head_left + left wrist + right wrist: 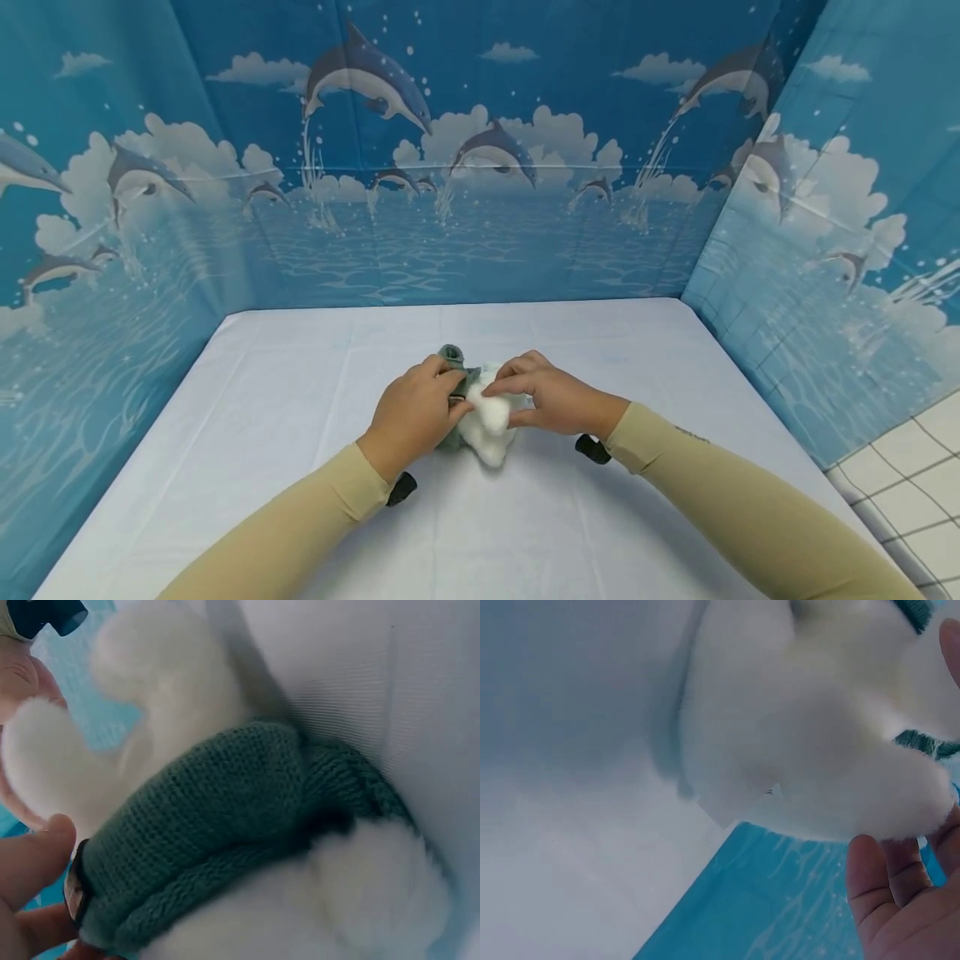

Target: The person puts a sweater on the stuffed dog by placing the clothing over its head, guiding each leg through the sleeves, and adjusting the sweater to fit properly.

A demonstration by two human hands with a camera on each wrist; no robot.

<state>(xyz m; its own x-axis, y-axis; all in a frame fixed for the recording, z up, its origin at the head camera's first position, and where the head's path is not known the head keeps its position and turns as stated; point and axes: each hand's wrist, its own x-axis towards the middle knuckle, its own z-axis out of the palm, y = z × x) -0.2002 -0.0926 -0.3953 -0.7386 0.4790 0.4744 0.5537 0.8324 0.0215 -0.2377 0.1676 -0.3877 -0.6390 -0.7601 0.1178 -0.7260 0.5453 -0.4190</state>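
Note:
A white fluffy plush toy (pixel 491 421) wearing a green knitted garment (pixel 202 795) lies on the white-covered table between both hands. My left hand (pixel 420 404) pinches the garment's edge at a dark-rimmed patch (pixel 75 889), thumb on one side and fingers on the other, as the left wrist view shows. From the right, my right hand (pixel 555 396) holds a stubby white limb (pixel 911 795) of the toy, its thumb and fingers spread around it. A white label (pixel 742 796) sticks out of the toy's body in the right wrist view. Part of the garment is hidden behind my left hand.
The table (pixel 300 367) has a white cloth over it. Blue curtains (pixel 480 242) printed with dolphins stand along the back and both sides. White tiles (pixel 907 492) show at the lower right. Black wrist straps (pixel 592 450) hang beneath the sleeves.

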